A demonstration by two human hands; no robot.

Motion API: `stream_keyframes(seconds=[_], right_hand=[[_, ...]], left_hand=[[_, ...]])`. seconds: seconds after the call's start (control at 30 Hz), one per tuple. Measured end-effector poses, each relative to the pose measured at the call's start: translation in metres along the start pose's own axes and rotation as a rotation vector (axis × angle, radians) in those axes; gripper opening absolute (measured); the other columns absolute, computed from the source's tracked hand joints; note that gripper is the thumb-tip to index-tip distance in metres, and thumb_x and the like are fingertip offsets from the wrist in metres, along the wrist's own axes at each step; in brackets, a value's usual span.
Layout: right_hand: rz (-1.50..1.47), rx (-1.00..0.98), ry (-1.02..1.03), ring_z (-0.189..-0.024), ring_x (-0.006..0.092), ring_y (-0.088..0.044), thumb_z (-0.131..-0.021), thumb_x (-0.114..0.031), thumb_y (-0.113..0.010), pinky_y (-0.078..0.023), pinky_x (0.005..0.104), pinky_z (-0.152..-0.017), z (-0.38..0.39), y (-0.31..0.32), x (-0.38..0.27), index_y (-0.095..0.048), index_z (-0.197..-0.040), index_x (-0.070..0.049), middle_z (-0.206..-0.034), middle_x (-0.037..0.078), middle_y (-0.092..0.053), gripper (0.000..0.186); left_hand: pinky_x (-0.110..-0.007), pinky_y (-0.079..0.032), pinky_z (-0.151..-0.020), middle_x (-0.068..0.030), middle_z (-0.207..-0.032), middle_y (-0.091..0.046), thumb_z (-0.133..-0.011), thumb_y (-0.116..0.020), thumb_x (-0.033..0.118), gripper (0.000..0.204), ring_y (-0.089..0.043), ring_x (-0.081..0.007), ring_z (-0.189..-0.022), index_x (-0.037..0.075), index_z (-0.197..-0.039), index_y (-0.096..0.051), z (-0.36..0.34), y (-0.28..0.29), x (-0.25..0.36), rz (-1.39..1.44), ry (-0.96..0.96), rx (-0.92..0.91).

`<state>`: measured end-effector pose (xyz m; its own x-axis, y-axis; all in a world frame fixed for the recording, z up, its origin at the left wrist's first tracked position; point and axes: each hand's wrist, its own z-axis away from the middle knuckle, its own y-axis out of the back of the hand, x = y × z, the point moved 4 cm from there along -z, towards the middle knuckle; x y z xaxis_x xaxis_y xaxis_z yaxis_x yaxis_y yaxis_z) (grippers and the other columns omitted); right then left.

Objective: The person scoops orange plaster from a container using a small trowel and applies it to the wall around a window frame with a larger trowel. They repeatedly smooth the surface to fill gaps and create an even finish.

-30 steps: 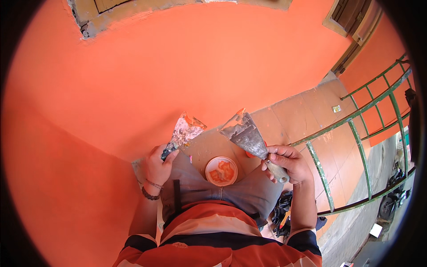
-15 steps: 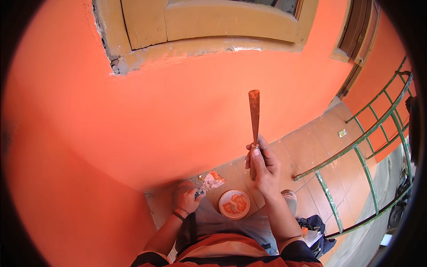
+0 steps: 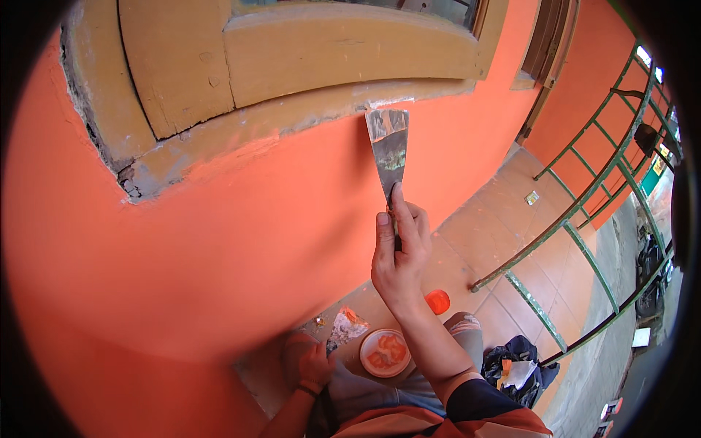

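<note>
Raised in front of the orange wall, my right hand is closed round the handle of a putty knife. Its broad blade, smeared with orange and pale filler, points up at the lower edge of the tan window frame; I cannot tell whether the tip touches. Low down, my left hand grips a second putty knife, whose blade carries whitish and orange filler. Between my knees sits a round tub with orange paste in it.
A green metal ladder leans over the tiled floor on the right. Near my right knee lie a red-orange lid and a black plastic bag with scraps. Cracked plaster shows at the frame's lower left corner.
My right hand has moved up and left with its putty knife, turning the blade's flat face into view. The view has shifted toward the window. My left hand still holds its knife low.
</note>
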<state>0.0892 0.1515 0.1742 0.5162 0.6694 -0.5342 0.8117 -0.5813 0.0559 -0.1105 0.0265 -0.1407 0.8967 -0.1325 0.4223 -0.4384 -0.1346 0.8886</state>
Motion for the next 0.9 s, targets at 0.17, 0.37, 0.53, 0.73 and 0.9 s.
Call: stream_keyframes(seconds=[0.17,0.37,0.53,0.73,0.9], right_hand=[[0.031,0.019,0.036,-0.081,0.0213,-0.057,-0.094,0.003,-0.059,-0.049,0.0307,-0.064,0.001,-0.006,0.004,-0.054,-0.138,-0.001,-0.1,0.015,-0.059,0.045],[0.048,0.005,0.023,-0.081,0.022,-0.057,-0.093,0.003,-0.06,-0.049,0.0305,-0.064,0.001,-0.014,0.006,-0.055,-0.137,-0.001,-0.1,0.015,-0.058,0.044],[-0.007,0.026,-0.009,-0.079,0.0167,-0.055,-0.094,0.001,-0.062,-0.046,0.028,-0.065,-0.007,-0.009,0.004,-0.061,-0.132,-0.002,-0.096,0.011,-0.059,0.039],[-0.037,-0.062,-0.018,-0.083,0.0208,-0.058,-0.093,0.004,-0.06,-0.05,0.03,-0.067,-0.006,-0.003,0.008,-0.057,-0.136,-0.001,-0.103,0.015,-0.057,0.043],[-0.066,-0.018,-0.024,-0.084,0.0194,-0.058,-0.094,0.004,-0.059,-0.05,0.0297,-0.069,-0.002,0.003,0.007,-0.058,-0.135,-0.002,-0.104,0.015,-0.057,0.042]], left_hand=[[-0.047,-0.055,-0.066,-0.0139,-0.09,-0.065,-0.085,-0.064,0.034,0.036,-0.066,-0.0359,-0.08,0.006,-0.108,-0.062,0.001,-0.01,-0.007,0.011,-0.001,0.067],[-0.048,-0.055,-0.065,-0.0144,-0.09,-0.065,-0.085,-0.065,0.035,0.037,-0.066,-0.0365,-0.078,0.006,-0.108,-0.062,0.0,-0.011,-0.007,-0.021,-0.004,0.067],[-0.048,-0.055,-0.065,-0.0149,-0.09,-0.065,-0.085,-0.065,0.034,0.036,-0.066,-0.0369,-0.079,0.006,-0.107,-0.061,0.003,-0.002,0.002,-0.021,0.032,0.02],[-0.048,-0.055,-0.065,-0.0149,-0.09,-0.065,-0.085,-0.064,0.035,0.036,-0.066,-0.0372,-0.079,0.006,-0.106,-0.061,0.003,0.001,0.005,0.012,0.032,0.057],[-0.048,-0.055,-0.065,-0.0144,-0.09,-0.065,-0.086,-0.064,0.037,0.036,-0.066,-0.0371,-0.079,0.007,-0.106,-0.061,0.003,0.001,0.004,-0.026,0.023,0.045]])
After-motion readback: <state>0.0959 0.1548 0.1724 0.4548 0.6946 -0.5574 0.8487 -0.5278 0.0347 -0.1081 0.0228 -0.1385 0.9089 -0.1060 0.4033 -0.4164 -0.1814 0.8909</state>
